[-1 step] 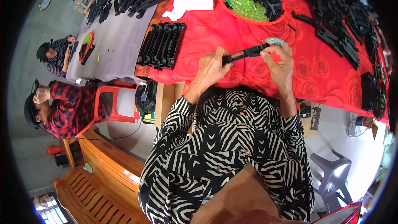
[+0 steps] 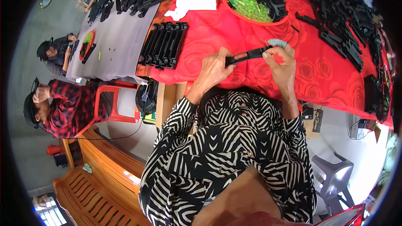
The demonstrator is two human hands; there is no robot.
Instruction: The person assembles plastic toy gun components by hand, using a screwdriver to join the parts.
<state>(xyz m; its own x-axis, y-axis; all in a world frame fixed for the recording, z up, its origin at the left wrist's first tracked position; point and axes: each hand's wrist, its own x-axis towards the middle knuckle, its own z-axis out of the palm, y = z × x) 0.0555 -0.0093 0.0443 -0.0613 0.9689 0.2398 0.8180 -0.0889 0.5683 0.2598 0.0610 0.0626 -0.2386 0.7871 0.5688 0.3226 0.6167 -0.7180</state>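
Little's moved: short of the bowl [image 2: 268, 24], my left hand [image 2: 214, 68] and right hand [image 2: 282, 62] clamp a strip [image 2: 254, 53], left end hidden, length slanting away rightward.

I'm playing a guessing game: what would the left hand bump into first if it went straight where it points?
Besides the black part it holds, the left hand would probably meet the red plate of green and black pieces. The hand's height is unclear, so it might pass above.
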